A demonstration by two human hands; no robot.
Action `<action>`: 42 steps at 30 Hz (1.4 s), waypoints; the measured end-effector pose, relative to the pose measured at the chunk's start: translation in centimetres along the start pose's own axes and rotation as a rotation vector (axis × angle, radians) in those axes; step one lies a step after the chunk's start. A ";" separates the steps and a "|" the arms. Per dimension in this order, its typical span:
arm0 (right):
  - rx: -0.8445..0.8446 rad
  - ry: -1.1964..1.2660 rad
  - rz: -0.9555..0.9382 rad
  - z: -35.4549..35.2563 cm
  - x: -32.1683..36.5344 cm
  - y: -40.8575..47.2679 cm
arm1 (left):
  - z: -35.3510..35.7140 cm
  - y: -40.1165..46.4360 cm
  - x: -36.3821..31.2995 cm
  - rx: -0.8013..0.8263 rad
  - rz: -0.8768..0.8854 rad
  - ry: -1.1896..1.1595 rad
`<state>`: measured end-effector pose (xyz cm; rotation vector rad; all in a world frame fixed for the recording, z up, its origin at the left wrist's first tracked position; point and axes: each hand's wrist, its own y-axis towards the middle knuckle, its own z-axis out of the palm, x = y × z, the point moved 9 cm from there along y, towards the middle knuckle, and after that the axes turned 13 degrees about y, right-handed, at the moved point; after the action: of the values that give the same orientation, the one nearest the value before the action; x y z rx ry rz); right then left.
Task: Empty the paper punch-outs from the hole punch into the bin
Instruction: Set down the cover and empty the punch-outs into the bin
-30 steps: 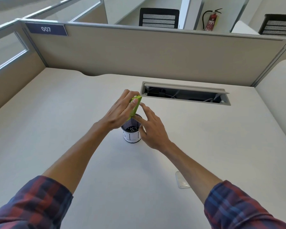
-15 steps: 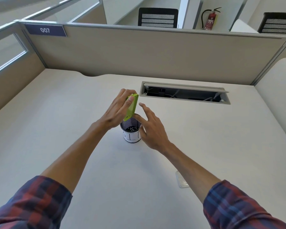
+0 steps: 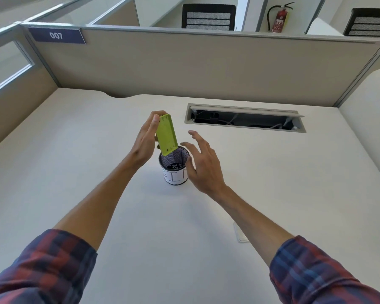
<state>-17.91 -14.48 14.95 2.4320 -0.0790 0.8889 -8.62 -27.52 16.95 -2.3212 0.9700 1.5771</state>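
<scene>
My left hand (image 3: 144,143) grips a lime-green hole punch (image 3: 166,134), held nearly upright with its flat underside facing me and its lower end just over the rim of the bin. The bin (image 3: 175,168) is a small dark mesh cup with a white paper label, standing mid-desk. Small white paper punch-outs (image 3: 175,165) lie at its bottom. My right hand (image 3: 203,163) hovers just right of the bin, fingers spread, holding nothing, with the thumb close to the bin's side.
An open cable tray slot (image 3: 245,118) is set into the white desk (image 3: 75,163) behind the bin. A small clear flat piece (image 3: 241,235) lies on the desk by my right forearm. Beige partition walls (image 3: 206,66) enclose the desk at the back and sides.
My left hand has lifted and turned the hole punch more upright, showing its underside. My right hand has let go of the punch and drawn back to the right, fingers spreading.
</scene>
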 end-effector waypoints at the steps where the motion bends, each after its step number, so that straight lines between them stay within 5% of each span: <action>1: -0.013 0.009 0.009 -0.1 -0.2 0.0 | -0.2 0.1 0.4 -0.011 -0.031 -0.036; 7: -0.026 0.040 0.038 -0.3 -0.7 -0.1 | -0.3 0.1 3.1 -0.032 -0.246 -0.350; 14: 0.074 -0.035 -0.024 0.6 -0.1 -0.2 | 0.2 -0.3 3.9 -0.026 -0.297 -0.504; 32: 0.286 -0.323 -0.129 1.7 0.8 1.8 | 0.6 0.5 1.5 0.052 -0.127 -0.174; 42: 0.248 -0.147 -0.029 2.1 -0.9 1.3 | 2.2 0.1 0.4 0.135 -0.001 0.085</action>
<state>-17.70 -16.72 13.68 2.7201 0.0142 0.7437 -10.32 -26.75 15.64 -2.3111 1.0592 1.3771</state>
